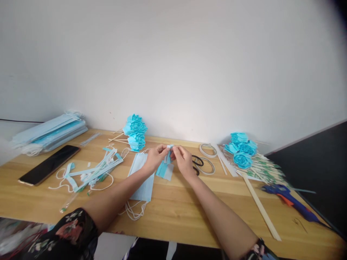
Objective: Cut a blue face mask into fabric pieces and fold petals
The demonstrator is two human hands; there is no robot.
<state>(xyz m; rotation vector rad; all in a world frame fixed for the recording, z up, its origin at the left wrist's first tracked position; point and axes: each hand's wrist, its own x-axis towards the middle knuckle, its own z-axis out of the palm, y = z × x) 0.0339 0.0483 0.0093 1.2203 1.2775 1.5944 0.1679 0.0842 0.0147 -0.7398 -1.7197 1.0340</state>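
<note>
Between my two hands, just above the table's middle, is a small piece of blue and white mask fabric (pixel 169 156). My left hand (pixel 156 157) pinches its left side with thumb and forefinger. On the other side, my right hand (pixel 183 159) pinches the right edge, fingers closed. Below them lie cut blue and white fabric pieces (pixel 165 171) on the wood. A face mask (pixel 141 180) with white ear loops lies flat beneath and beside my left wrist. Black-handled scissors (pixel 197 161) rest right of my right hand, partly hidden by it.
Blue fabric flowers on sticks (pixel 136 131) stand back left; more blue flowers (pixel 242 159) lie right. A mask stack (pixel 51 131), phone (pixel 50 164) and cut strips (pixel 94 171) occupy the left. Tape rolls (pixel 208 150), a wooden strip (pixel 260 206) and a glue gun (pixel 292 202) lie right.
</note>
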